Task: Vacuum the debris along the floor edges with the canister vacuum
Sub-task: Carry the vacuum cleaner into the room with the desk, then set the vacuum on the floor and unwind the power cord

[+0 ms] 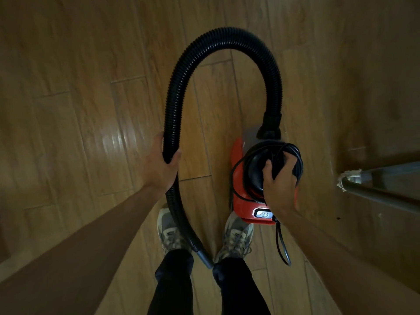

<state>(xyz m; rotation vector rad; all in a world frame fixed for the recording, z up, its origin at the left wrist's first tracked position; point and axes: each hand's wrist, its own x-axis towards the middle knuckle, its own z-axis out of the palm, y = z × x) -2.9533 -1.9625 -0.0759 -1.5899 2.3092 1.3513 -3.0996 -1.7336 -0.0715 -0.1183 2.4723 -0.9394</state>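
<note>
A small red canister vacuum [238,169] hangs above the wooden floor, just right of centre. My right hand [278,180] grips its black top handle together with the coiled black power cord [295,153]. A ribbed black hose [222,39] arches up from the vacuum's front and curves down to the left. My left hand [162,164] is closed around the hose partway along. The hose's grey nozzle end [205,260] points down between my feet. A loop of cord [283,246] dangles below the canister.
Wood-look plank floor [91,133] spreads all around. My two grey sneakers [169,233] stand at lower centre. A metal bar with a taped end [350,180] juts in from the right edge. A wall or cabinet face [375,87] runs along the right.
</note>
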